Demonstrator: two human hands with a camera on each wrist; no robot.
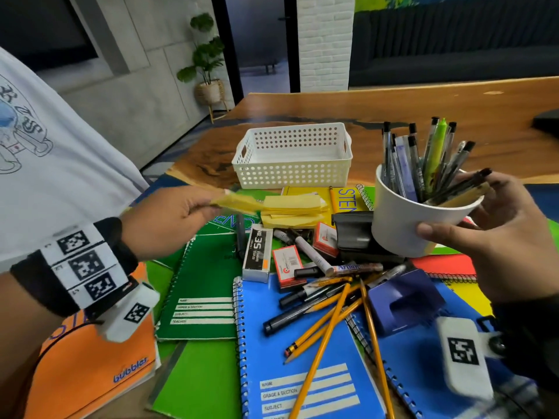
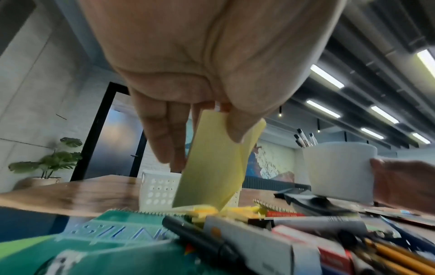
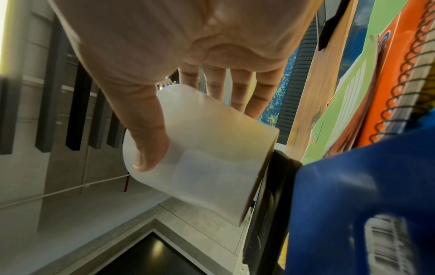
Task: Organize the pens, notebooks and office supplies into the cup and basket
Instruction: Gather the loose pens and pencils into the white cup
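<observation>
I see left hand (image 1: 169, 219) pinching yellow sticky notes (image 1: 239, 202) mid-frame, right hand (image 1: 496, 234) gripping white cup (image 1: 414, 225) of pens at right; basket (image 1: 292, 155) behind, right fingers partly hidden behind cup

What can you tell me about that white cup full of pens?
The white cup is plain, smooth and handle-free, and looks like plastic. It is crammed with dark-capped pens and one green highlighter. The right hand grips it, thumb in front, fingers behind, tilted above the cluttered notebooks.
</observation>
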